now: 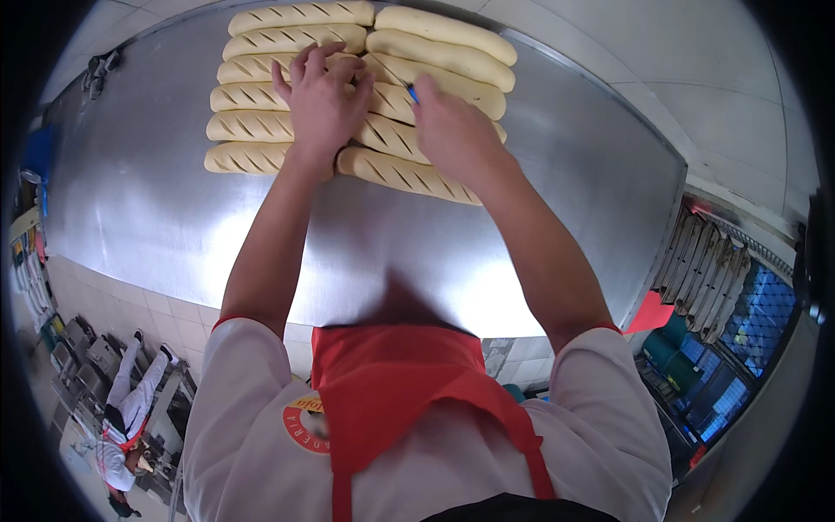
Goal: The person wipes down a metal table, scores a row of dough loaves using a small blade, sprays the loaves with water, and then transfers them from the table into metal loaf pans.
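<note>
Long pale dough loaves lie side by side in two columns on a steel table. Diagonal slashes mark the left-column loaves (252,127). On the right, the nearer loaves (409,172) are slashed too, while the two farthest loaves (448,54) look smooth. My left hand (326,104) rests with spread fingers over the inner ends of the loaves, where the columns meet. My right hand (457,130) is closed around a thin cutting blade with a blue part (412,93). Its tip is at the third loaf from the back (457,84) in the right column; my fist hides part of the loaves below.
The steel table (148,191) extends to both sides of the dough. A small dark object (100,74) sits at its far left corner. Stacked metal trays (703,261) stand beyond the right edge. Another person (135,409) is farther off at the lower left, near equipment.
</note>
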The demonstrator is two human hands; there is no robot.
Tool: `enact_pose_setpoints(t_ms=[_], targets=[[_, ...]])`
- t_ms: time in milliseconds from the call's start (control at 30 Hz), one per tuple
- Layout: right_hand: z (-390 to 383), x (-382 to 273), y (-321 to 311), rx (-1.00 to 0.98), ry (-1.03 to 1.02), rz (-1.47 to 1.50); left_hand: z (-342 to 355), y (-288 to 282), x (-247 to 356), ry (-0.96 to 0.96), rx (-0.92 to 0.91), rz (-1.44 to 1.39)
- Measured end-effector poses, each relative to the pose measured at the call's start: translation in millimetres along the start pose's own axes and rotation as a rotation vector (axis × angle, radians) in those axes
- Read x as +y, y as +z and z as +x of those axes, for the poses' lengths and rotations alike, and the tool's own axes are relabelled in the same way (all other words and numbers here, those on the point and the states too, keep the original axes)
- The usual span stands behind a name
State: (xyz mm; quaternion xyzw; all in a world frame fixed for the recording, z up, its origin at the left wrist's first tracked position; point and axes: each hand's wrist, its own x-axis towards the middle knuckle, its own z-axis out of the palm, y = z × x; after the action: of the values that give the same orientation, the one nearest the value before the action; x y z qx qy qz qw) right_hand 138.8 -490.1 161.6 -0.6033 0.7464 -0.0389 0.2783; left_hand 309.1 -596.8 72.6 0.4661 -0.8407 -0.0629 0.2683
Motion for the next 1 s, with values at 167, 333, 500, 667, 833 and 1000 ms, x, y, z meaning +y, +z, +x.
enact_pose_setpoints(t_ms=[167,333,500,667,833,1000], targets=[[-21,7,-5,-0.093,0.119,-0.031,-1,3,-3,-0.038,-0.023,0.016],[-22,10,-23,-0.022,0.084,-0.045,6,5,14,0.031,-0.004,-0.053],[-36,31,-17,-0.161,0.184,-0.074,7,10,23,0.045,-0.096,-0.002],[-45,45,-21,-0.030,0.088,-0.037,7,13,39,0.076,-0.055,-0.007],[-53,65,-16,-0.121,0.143,-0.043,2,19,49,0.049,-0.113,0.020],[-55,68,-24,-0.038,0.108,0.006,-2,19,71,0.095,-0.051,-0.014]])
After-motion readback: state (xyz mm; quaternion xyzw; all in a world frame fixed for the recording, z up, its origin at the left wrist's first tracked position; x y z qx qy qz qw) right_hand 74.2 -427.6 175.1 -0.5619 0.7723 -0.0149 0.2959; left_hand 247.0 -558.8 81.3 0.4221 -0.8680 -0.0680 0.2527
